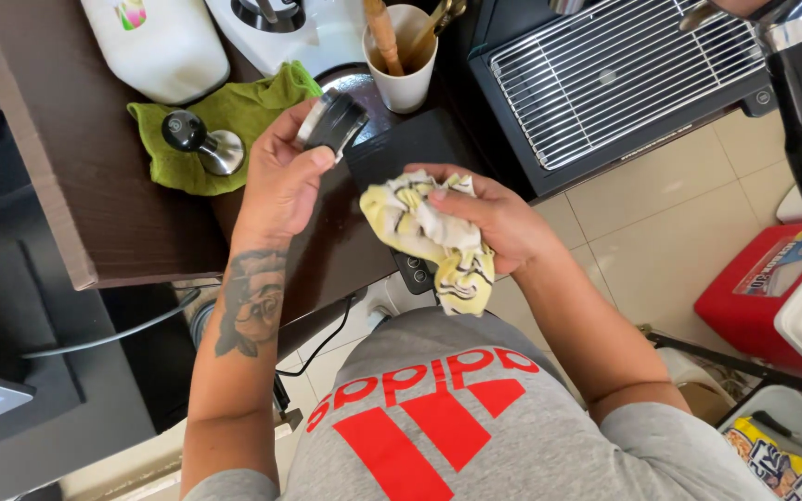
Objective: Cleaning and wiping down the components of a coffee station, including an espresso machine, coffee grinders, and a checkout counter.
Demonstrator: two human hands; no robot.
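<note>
My left hand (282,176) grips a round black and silver portafilter basket (331,121) above the dark wooden counter (95,204). My right hand (489,218) clutches a crumpled yellow and white cloth (433,246) just right of the basket, a little apart from it. A metal tamper with a black knob (204,141) lies on a green cloth (229,116) to the left of my left hand.
A white cup (403,79) with wooden sticks stands behind the hands. A white jug (160,42) sits at the back left. A drip tray with a wire grille (614,74) is at the right. A red and white cooler (782,288) stands on the tiled floor.
</note>
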